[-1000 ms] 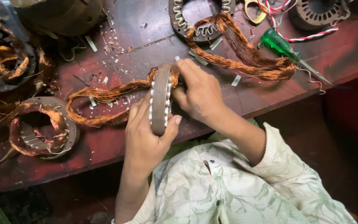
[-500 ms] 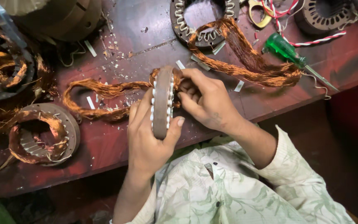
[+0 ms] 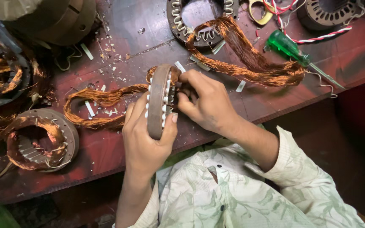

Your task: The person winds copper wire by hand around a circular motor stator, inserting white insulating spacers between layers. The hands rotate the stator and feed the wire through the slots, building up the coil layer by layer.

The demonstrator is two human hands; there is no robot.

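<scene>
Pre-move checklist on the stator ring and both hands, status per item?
1. Left hand has a grip on the stator ring, held on edge: ok.
2. Right hand fingertips at the ring's slots: ok.
3. Copper winding trails freely from the ring across the red bench: ok.
4. Winding fully out of the slots: cannot tell, the hands hide it.
5. Green screwdriver lies apart from both hands: ok.
6. Bench around the ring free of debris: not ok, paper scraps scattered.

Worn dark-red wooden workbench [image 3: 106, 152], scratched, littered with pale scraps; dim floor [image 3: 351, 139] below, even light.
</scene>
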